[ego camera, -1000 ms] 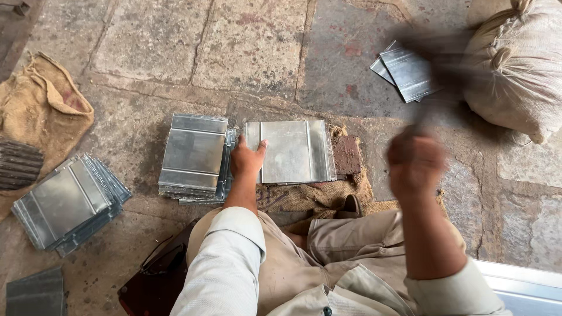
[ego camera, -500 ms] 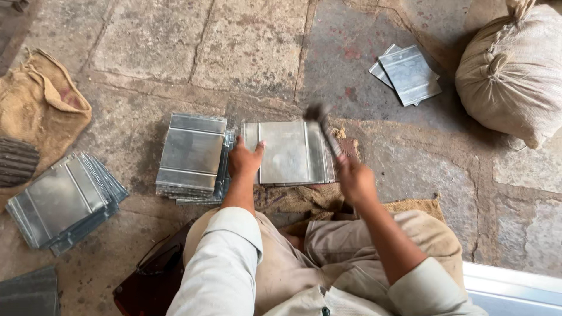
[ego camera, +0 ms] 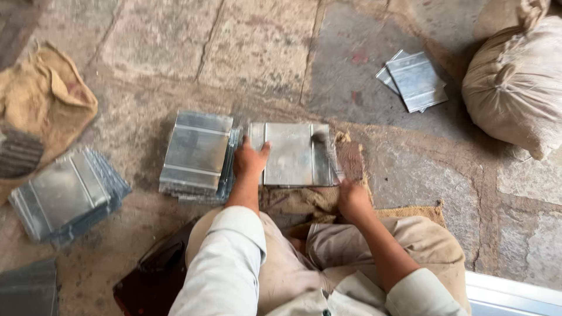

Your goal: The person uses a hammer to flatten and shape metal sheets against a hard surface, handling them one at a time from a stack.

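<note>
A person sits on a stone floor (ego camera: 146,35), left hand (ego camera: 250,161) spread flat on the left edge of a metal sheet (ego camera: 290,153), pinning it down on a burlap pad (ego camera: 351,161). The right hand (ego camera: 350,198) is clenched around a hammer (ego camera: 325,153) (blurred), whose head meets the sheet's right fold. A stack (ego camera: 196,153) of similar sheets lies just left, within reach.

tied beige sack (ego camera: 515,82), far right.
</note>
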